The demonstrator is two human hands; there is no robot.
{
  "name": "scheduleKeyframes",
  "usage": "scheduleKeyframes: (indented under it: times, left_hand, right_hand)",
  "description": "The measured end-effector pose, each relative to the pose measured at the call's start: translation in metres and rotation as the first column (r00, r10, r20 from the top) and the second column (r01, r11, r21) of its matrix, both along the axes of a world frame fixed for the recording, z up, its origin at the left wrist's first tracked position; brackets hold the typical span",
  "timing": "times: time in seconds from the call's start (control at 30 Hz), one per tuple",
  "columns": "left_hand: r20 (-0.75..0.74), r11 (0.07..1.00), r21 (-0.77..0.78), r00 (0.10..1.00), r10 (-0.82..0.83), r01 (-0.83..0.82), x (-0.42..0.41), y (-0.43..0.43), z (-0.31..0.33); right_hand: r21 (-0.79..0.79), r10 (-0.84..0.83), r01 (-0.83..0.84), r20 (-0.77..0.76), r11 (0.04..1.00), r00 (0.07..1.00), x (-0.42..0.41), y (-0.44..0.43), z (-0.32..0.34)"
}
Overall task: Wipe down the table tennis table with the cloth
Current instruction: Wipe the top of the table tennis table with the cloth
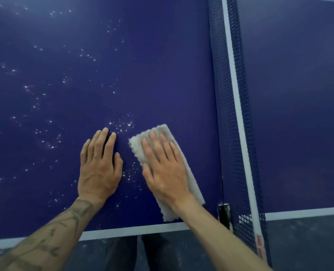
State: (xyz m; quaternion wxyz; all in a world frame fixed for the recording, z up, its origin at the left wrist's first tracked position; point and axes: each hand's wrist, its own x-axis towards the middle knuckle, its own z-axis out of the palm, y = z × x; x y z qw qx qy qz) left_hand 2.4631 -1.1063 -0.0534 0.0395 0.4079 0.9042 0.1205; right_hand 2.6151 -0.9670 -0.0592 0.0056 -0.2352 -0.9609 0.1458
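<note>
The dark blue table tennis table [162, 65] fills the view, with white specks [123, 125] scattered over its left and middle. A folded pale grey cloth [137, 146] lies flat on the table near the front edge. My right hand [163, 165] presses palm-down on the cloth, fingers spread, covering its middle. My left hand [99, 163] rests flat on the bare table just left of the cloth, holding nothing. More specks lie between the two hands.
The net [230, 94] with its white top band runs from top to bottom at the right, held by a black clamp [223, 214] at the table edge. A white edge line [132, 230] marks the near side. Grey floor lies below.
</note>
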Motion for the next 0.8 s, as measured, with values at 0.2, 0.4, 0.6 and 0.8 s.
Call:
scheduleKeyframes:
  times: [0.2,0.4,0.6,0.8]
  left_hand:
    - [0.029,1.0,-0.007,0.999,0.016,-0.016,0.0,0.004,0.003]
    - [0.04,1.0,0.01,0.999,0.022,-0.023,0.001,0.004,0.007]
    - [0.038,1.0,0.02,0.999,0.02,-0.02,0.001,0.002,0.005]
    - [0.031,1.0,0.028,0.999,0.013,-0.014,0.0,0.001,0.004]
  right_hand:
    - [0.061,-0.35,0.345,0.128,0.937,0.928,0.043,0.073,0.005]
    - [0.024,-0.242,0.241,0.037,0.97,0.97,0.003,0.012,0.0]
    - [0.069,-0.302,0.296,0.112,0.953,0.947,0.088,0.016,0.004]
    - [0.06,-0.515,0.512,0.063,0.857,0.855,0.031,0.016,0.0]
